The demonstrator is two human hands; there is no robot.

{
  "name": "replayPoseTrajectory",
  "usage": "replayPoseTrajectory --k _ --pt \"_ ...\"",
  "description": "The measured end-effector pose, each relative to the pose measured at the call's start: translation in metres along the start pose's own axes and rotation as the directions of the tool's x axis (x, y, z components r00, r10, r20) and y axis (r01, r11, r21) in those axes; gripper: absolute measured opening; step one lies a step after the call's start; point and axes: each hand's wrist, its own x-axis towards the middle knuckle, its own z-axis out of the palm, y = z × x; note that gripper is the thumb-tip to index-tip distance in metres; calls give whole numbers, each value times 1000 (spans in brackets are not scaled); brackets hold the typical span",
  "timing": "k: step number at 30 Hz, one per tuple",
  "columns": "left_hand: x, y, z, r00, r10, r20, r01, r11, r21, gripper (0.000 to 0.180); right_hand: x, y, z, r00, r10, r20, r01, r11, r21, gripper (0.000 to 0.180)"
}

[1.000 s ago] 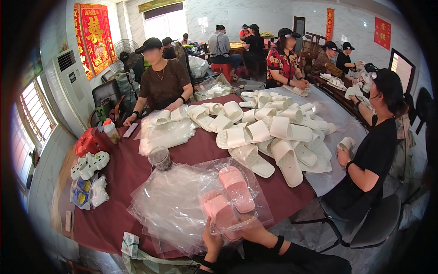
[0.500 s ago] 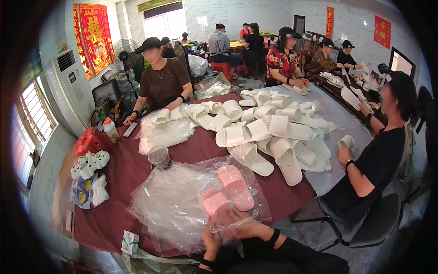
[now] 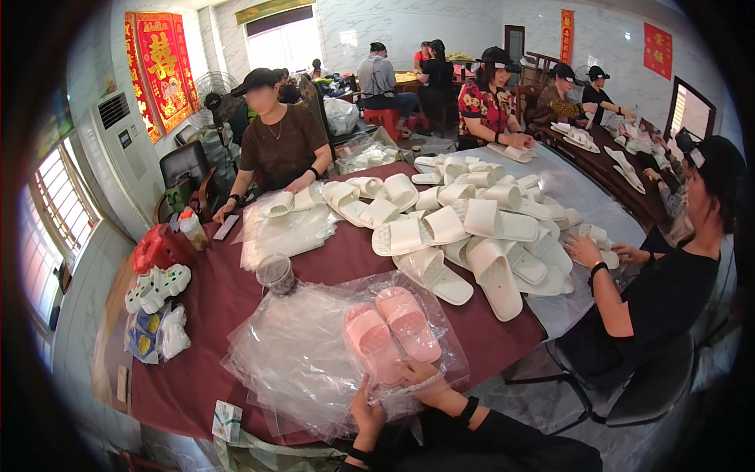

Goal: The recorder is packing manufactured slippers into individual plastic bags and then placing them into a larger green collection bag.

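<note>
Two pink slide slippers, the left one (image 3: 370, 340) and the right one (image 3: 410, 326), lie side by side with their heels toward me. They are inside a clear plastic bag (image 3: 450, 346) on top of a stack of similar bags (image 3: 287, 354). My left hand (image 3: 367, 411) is closed on the bag's near edge, just below the left slipper's heel. Close by, my right hand (image 3: 426, 385) grips the bag's mouth beside the slippers' heels. Some of its fingers are hidden by shiny film.
A heap of white slippers (image 3: 464, 216) covers the table's middle and right. Beyond my bags stands a clear cup (image 3: 275, 274). A bottle (image 3: 191, 228), white clogs (image 3: 157, 287) and a small box (image 3: 226, 421) are at left. Co-workers sit across and at right.
The left pink slipper has slid farther into the bag, away from me, and now lies beside the other. My right hand has drawn back slightly toward the heels.
</note>
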Motion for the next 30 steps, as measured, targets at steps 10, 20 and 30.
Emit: replayPoseTrajectory --k 10,20,30 --pt "-6 -12 2 1000 25 17 -24 999 -38 13 10 -5 32 971 153 -182 -217 884 -414 26" --pt "-4 17 -7 992 -70 102 86 983 -160 15 6 -6 27 975 220 -18 -214 925 -313 28" --pt "-5 -2 -3 993 -79 88 94 977 -189 16 -20 -72 -60 974 -140 176 39 876 480 43"
